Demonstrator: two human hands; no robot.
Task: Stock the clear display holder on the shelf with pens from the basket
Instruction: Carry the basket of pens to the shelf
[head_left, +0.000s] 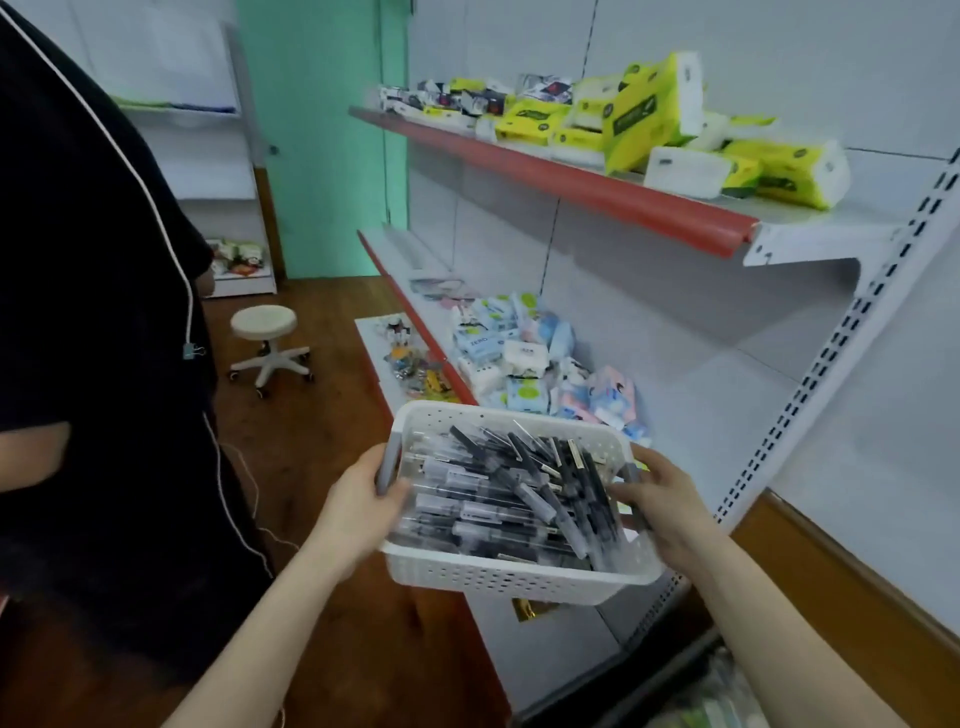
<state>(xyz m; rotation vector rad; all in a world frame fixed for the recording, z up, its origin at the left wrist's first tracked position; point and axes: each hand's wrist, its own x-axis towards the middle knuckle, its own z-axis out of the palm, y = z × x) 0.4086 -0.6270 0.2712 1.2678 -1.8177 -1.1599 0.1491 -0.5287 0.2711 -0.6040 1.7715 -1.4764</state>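
White perforated plastic, the basket (519, 574) sits at six o'clock, heaped with loose, slick pens (509, 499); it likely feels light but shifty, so hold it level. Your left hand (358, 501) and right hand (662, 512) curl round its end handles (389, 460) at nine and three.

Left hand (358, 500), right hand (666, 512), fingers curled
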